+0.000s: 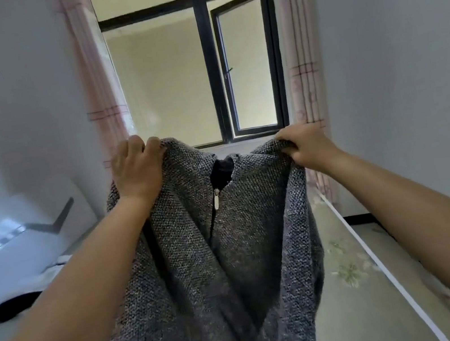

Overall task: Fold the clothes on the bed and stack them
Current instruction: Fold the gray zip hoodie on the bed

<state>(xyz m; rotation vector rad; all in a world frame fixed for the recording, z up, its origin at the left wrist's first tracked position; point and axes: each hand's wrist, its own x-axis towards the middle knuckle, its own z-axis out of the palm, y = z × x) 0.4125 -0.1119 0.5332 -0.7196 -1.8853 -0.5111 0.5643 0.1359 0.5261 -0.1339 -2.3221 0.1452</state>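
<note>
Two hands grip the grey sweater (225, 247): left hand (136, 170) and right hand (307, 146) clutch its shoulders; it hangs below them.

Both hands hold a grey knitted sweater (203, 263) up by its shoulders in front of the window (212, 68). The left hand (136, 170) grips the left shoulder, the right hand (307, 146) the right. Its zip pull (216, 199) hangs below the dark collar. Pink curtains (302, 68) flank the window.
</note>
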